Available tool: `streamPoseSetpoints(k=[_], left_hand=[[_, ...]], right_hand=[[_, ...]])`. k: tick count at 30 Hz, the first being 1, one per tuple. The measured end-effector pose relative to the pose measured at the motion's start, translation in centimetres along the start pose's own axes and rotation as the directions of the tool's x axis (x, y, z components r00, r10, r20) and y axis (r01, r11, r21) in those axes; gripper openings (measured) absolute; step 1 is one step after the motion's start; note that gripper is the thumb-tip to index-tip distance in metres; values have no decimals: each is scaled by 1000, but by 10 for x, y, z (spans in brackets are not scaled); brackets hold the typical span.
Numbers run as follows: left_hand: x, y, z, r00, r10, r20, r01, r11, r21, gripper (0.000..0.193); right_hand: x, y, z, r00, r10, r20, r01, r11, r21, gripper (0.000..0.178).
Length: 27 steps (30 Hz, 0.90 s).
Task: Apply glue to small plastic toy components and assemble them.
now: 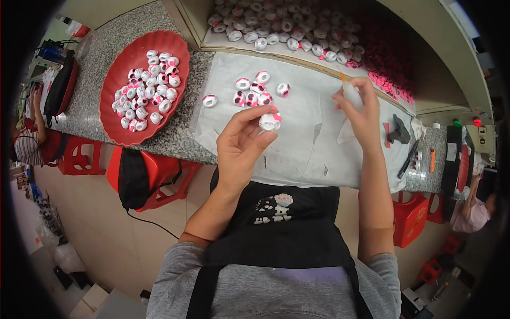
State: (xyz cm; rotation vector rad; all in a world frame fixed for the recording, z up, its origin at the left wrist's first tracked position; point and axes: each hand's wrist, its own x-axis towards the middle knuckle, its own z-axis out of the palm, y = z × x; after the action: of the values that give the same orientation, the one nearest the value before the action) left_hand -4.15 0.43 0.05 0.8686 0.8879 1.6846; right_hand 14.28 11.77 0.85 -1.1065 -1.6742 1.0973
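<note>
My left hand (239, 149) pinches a small white-and-pink doll head (270, 122) between thumb and fingertips, above the white sheet (297, 154). Off to the right, my right hand (362, 111) is closed around a whitish, translucent squeeze bottle (351, 94) with a thin orange-yellow nozzle (342, 77) pointing up and away from me. The nozzle is well apart from the held head. Beyond my left hand lies a loose cluster of similar heads (260, 87) with black and pink parts, and one more head (209, 101) sits by itself at the left.
A red scalloped tray (111, 80) of heads stands on the granite counter at left. Under the shelf lie piled white heads (287, 26) and pink pieces (382, 64). At right are a dark crumpled cloth (399, 130) and an orange marker (432, 159). Red stools (154, 170) flank me.
</note>
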Motion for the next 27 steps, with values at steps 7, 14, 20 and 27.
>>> streamPoseSetpoints(k=[7,14,20,27], left_hand=[[1,7,-16,994,81,-69,-77,996,53,35],[2,5,-22,996,66,-64,-66,998,3,34],[4,3,-18,997,61,-56,-61,998,9,34],[-1,-11,5,995,-70,66,76,993,-93,33]], right_hand=[[49,17,17,946,-293,142,291,568,-770,27],[56,18,19,932,-314,181,335,559,-759,29],[45,25,9,894,-394,213,421,576,-700,22],[-33,-33,15,997,76,2,-76,991,111,9]])
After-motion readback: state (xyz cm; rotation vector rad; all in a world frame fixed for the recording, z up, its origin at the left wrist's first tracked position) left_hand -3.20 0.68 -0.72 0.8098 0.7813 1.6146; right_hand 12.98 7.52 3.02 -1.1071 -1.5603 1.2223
